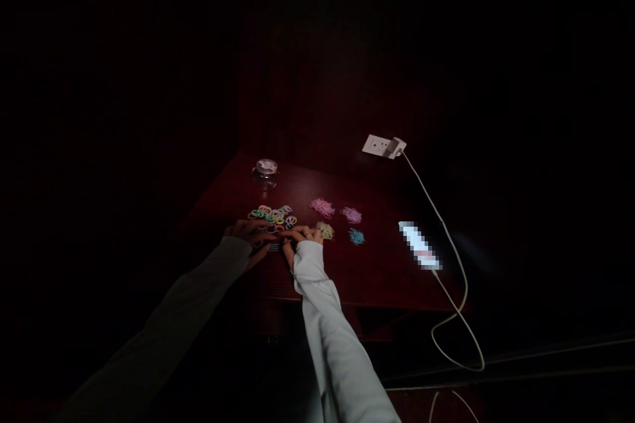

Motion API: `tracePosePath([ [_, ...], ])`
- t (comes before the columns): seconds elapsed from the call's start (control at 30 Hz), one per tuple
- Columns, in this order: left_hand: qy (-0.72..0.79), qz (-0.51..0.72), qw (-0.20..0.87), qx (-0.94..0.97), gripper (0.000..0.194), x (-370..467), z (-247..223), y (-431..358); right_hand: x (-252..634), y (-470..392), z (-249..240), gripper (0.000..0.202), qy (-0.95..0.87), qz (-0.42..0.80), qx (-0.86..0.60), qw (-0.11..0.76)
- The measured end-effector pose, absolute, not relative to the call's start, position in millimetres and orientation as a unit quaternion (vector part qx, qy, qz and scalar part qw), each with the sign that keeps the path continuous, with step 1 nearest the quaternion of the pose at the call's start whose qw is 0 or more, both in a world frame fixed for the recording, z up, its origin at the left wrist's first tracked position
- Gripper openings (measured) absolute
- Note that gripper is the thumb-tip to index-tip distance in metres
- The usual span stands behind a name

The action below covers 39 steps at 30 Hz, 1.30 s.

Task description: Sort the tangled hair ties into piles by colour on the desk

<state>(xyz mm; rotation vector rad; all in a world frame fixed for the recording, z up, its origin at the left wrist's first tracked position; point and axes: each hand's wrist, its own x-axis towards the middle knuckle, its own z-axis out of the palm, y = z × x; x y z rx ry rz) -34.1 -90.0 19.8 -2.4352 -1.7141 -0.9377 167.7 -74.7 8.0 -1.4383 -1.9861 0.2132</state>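
Note:
On a dark red table [317, 277], my left hand [251, 236] and my right hand [299, 238] meet near the front edge. Their fingers come together around a small grey, striped item [274, 247]; whether either hand grips it is too dark to tell. Just beyond the fingers lies a loose heap of multicoloured rings [275, 215]. Beside my right hand is a pile of pale yellow bands [325, 230]. Further right are piles of pink bands [323, 207], purple bands [352, 214] and blue bands [356, 236].
A clear jar with a pinkish lid [266, 168] stands at the back left. A lit phone [419, 246] lies at the right, its white cable [465, 277] running to a charger [396, 147] in a wall socket [376, 145]. Surroundings are very dark.

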Motion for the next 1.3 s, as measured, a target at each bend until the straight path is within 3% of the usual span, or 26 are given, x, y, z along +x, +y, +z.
tracePosePath([
  [0.77, -0.550, -0.293, -0.009, -0.782, 0.026, -39, 11, -84, 169, -73, 6, 0.022, -0.725, 0.110, -0.578, 0.357],
  [1.3, -0.571, -0.325, -0.011, -0.754, 0.021, -34, 17, -85, 167, -88, 15, 0.023, -0.771, 0.059, -0.535, 0.339],
])
